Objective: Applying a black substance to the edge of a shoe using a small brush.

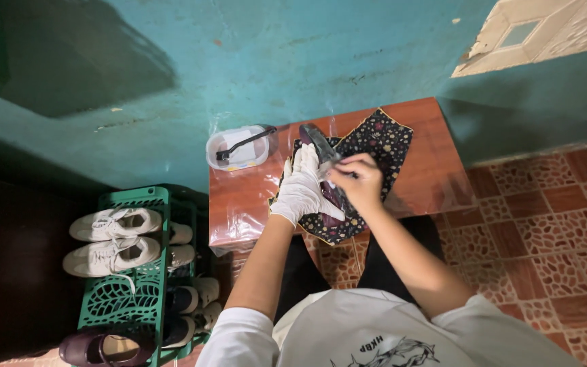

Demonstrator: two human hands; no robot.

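My left hand [302, 187] wears a white glove and grips a dark maroon shoe [322, 146] from the side, over a black flowered cloth [382, 139] spread on a small brown wooden table [429, 170]. My bare right hand [358, 180] presses its closed fingers on the shoe's upper, pinching what looks like a small pale wipe; I cannot tell exactly what it is. The shoe's toe points toward the wall.
A clear plastic tub [239, 147] with a black-handled brush stands at the table's far left corner. A green plastic shoe rack [137, 272] with white sneakers [113, 238] and other shoes stands to the left. A teal wall [273, 54] rises behind; brown patterned floor tiles [545, 231] lie to the right.
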